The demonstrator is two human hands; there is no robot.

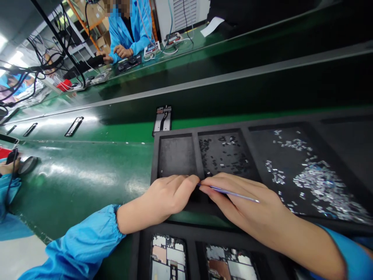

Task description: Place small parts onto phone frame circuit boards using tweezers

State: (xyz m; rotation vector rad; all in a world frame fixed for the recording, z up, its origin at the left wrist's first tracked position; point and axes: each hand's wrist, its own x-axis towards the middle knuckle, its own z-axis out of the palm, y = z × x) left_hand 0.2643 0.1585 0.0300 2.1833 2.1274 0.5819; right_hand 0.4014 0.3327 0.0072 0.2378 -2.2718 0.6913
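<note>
Conveyor belt (87, 175): glossy green, smooth, strong glare. Foam tray (176, 155): matt black, slightly rough. Sleeve (81, 245): smooth blue cloth, gathered at cuff. Slim pick (236, 193): shiny, metallic-looking finish.

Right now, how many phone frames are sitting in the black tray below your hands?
2: one phone frame in the left slot, another in the slot beside it. Both run out of view, and more may be hidden.
</note>
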